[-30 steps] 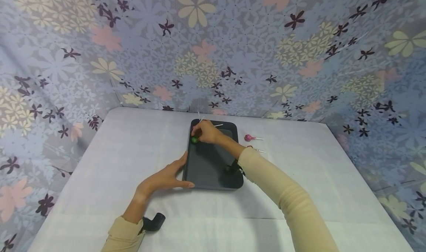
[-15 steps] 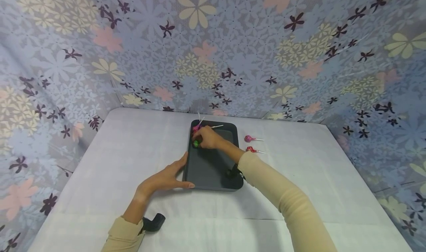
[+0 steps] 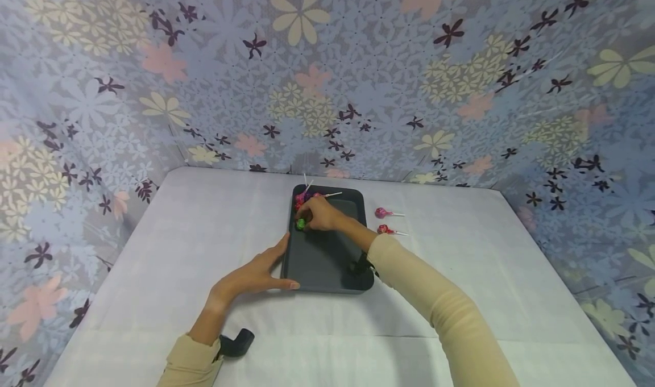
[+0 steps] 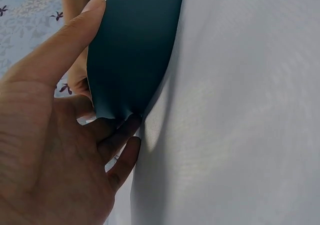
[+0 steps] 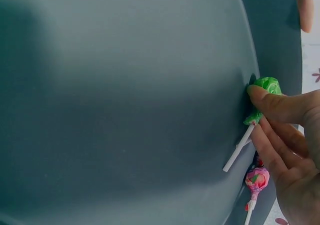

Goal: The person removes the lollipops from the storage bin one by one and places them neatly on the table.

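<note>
My right hand [image 3: 323,214] is inside the dark grey tray [image 3: 327,262], near its left wall, pinching a green-wrapped lollipop [image 5: 269,85] between thumb and fingers. The lollipop's white stick points away from the wall, over the tray floor. Just beyond the hand, several pink and red lollipops [image 5: 257,179] lie along the tray's far left corner, partly hidden by the fingers. My left hand [image 3: 251,273] rests against the tray's near left corner, fingers spread along the left side and thumb at the front edge. In the left wrist view, its fingertips touch the tray's outer wall.
Right of the tray, a pink lollipop [image 3: 381,212] and a red lollipop [image 3: 385,229] lie on the white tablecloth [image 3: 460,262], sticks pointing right. A floral curtain [image 3: 327,91] hangs behind the table and along both sides.
My right hand has come slightly nearer along the tray's left wall with the green lollipop, uncovering the pink and red ones behind it. My left hand has stayed at the corner.
</note>
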A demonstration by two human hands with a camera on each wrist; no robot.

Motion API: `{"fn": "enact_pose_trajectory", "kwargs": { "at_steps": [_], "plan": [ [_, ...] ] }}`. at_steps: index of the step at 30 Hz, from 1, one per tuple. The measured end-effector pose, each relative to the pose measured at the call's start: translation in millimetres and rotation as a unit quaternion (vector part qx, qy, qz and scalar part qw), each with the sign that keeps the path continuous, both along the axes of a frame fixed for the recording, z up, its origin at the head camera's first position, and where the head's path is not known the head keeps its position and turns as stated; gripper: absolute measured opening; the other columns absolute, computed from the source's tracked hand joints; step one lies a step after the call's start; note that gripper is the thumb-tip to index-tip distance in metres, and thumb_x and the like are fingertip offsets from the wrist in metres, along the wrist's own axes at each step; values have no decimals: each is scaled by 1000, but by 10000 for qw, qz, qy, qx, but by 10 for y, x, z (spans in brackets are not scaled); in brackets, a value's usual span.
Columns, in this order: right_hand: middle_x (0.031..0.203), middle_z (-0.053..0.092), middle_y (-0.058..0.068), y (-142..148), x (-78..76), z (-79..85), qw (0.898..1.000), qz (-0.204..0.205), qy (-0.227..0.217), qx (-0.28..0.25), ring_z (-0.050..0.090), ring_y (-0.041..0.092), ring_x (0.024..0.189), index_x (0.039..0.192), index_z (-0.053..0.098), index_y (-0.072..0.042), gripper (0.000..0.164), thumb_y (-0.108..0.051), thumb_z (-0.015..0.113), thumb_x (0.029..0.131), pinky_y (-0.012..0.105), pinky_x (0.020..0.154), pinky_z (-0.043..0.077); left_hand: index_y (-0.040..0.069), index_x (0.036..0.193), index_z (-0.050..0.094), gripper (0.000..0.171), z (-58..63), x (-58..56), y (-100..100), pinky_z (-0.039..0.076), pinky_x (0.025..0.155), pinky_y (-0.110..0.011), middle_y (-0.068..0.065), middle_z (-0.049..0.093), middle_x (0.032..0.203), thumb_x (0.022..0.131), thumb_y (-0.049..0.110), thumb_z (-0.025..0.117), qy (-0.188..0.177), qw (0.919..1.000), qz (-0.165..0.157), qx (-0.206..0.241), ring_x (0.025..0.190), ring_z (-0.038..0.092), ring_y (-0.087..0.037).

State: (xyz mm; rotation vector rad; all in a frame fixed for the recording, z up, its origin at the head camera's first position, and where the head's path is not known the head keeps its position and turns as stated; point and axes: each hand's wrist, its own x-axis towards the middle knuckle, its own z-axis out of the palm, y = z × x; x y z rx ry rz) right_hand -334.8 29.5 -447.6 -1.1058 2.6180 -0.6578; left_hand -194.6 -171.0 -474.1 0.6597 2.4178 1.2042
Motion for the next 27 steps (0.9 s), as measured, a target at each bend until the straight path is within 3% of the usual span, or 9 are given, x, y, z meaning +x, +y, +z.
{"fn": "enact_pose_trajectory", "kwargs": {
  "at_steps": [9,27],
  "plan": [
    [93,75,12,15,5,26,9997,237,98,59,72,20,83,102,74,0,29,4,81,73,24,75,57,9,158,4,113,5,2,13,19,118,-58,-13,10,164,81,47,77,52,10000,-19,14,150,12,-36],
    [98,75,10,78,10,61,9999,160,-30,-8,72,19,86,104,76,-2,28,1,80,76,24,76,57,8,158,3,112,-15,-6,-5,19,117,-59,-15,10,164,82,44,77,173,9996,-111,184,150,12,-37]
  ]
}}
